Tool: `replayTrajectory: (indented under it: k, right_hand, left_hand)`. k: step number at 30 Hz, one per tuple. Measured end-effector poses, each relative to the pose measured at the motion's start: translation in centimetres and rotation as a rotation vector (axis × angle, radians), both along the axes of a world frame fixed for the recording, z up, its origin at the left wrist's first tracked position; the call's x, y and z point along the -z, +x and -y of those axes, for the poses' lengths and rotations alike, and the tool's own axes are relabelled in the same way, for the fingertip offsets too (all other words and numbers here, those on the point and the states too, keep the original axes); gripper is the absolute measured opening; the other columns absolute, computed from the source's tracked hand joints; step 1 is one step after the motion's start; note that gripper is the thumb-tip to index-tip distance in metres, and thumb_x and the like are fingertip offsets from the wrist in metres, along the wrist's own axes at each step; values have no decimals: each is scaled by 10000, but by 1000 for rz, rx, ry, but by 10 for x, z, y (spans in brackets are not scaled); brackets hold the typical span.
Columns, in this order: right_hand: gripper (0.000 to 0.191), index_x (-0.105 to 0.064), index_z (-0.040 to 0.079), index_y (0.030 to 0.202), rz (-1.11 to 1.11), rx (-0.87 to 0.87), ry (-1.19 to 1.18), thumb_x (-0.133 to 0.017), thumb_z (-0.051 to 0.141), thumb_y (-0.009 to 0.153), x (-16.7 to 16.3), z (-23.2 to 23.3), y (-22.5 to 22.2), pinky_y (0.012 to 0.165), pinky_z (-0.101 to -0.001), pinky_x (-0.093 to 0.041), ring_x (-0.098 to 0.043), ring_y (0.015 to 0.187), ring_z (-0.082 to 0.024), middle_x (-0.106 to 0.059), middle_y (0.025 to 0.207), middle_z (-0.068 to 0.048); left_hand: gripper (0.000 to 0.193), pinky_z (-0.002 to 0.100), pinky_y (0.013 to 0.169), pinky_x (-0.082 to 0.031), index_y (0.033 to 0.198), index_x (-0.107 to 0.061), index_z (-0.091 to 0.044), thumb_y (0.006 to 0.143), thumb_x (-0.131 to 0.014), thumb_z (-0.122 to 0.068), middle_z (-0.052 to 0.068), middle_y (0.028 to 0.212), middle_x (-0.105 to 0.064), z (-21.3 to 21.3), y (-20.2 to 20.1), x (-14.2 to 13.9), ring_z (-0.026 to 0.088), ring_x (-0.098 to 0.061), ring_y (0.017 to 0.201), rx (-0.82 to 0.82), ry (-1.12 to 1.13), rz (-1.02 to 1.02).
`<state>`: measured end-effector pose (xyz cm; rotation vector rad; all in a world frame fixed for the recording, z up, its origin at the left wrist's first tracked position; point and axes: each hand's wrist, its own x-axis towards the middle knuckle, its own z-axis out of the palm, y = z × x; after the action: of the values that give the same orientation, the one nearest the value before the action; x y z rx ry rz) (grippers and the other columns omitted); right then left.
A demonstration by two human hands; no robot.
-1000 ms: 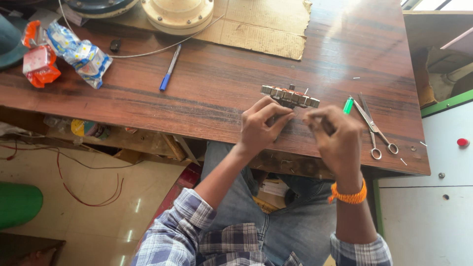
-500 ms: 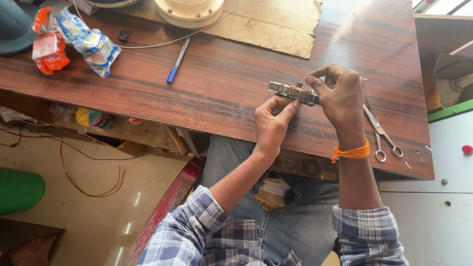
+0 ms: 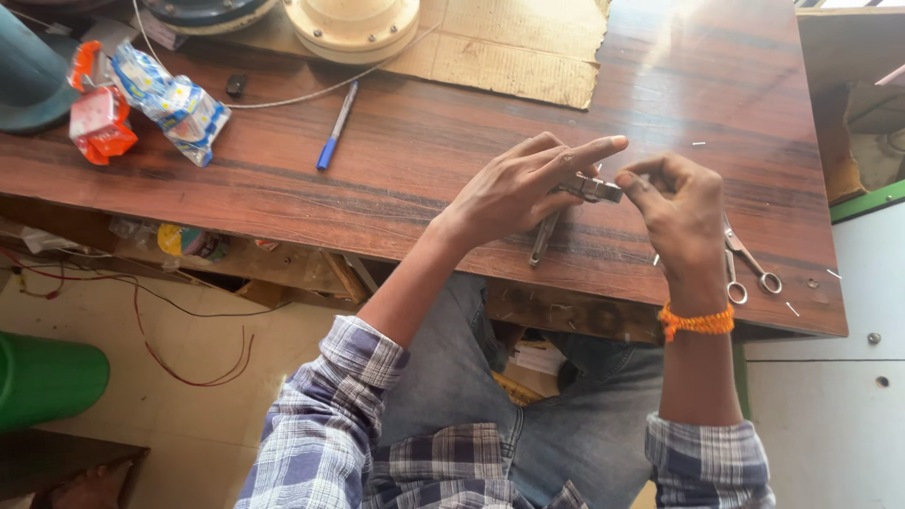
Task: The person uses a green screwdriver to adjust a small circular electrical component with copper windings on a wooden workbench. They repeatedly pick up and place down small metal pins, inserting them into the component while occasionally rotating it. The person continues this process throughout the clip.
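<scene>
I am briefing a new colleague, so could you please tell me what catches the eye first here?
Both hands meet over the wooden table: the left hand and right hand hold a small metal part between them. Scissors lie beside the right hand, and a blue pen lies further left.

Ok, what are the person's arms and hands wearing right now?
Both hands are bare, no gloves. The left hand has nothing on its wrist. The right hand has an orange thread band round the wrist. Both arms wear a blue, white and grey checked shirt with the sleeves rolled up, leaving the forearms bare.
</scene>
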<state>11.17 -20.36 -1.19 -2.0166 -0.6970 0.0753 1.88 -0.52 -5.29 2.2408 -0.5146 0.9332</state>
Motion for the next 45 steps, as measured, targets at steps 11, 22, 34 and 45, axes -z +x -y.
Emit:
replayTrajectory:
  k: [11,22,34,45]
  right_hand:
    - [65,-765,52,1001,168,21,-98,-767,90,948,-1,6,-42,480,-273,-264,-388,533,-42,-542,597,16]
    - [62,-767,48,1036,235,-32,-70,-746,76,985,9,1,-49,481,-284,-291,-417,520,-52,-568,583,-45]
    - [78,-765,29,1023,270,-92,-52,-751,30,947,31,4,-65,514,-290,-335,-395,544,-75,-503,599,-76]
    - [92,-766,46,1002,346,-61,-118,-801,102,938,-9,-5,-50,486,-307,-296,-371,514,-74,-522,579,-14]
  left_hand:
    - [865,384,1138,-549,1569,-333,-261,871,-836,-176,-61,1244,-741,-6,10,16,223,-647,1265,69,-156,-45]
    - [600,363,1064,-580,1401,-540,-208,872,-823,-225,-76,1213,-751,-7,7,15,186,-654,1143,16,-138,-92]
    - [356,345,1069,-563,1186,-747,-276,849,-801,-174,-26,1323,-629,-6,-2,16,222,-540,1226,42,69,111]
    - [121,245,703,-474,972,-797,-141,874,-855,-183,-30,927,-621,65,-21,63,89,-568,848,-333,-704,39]
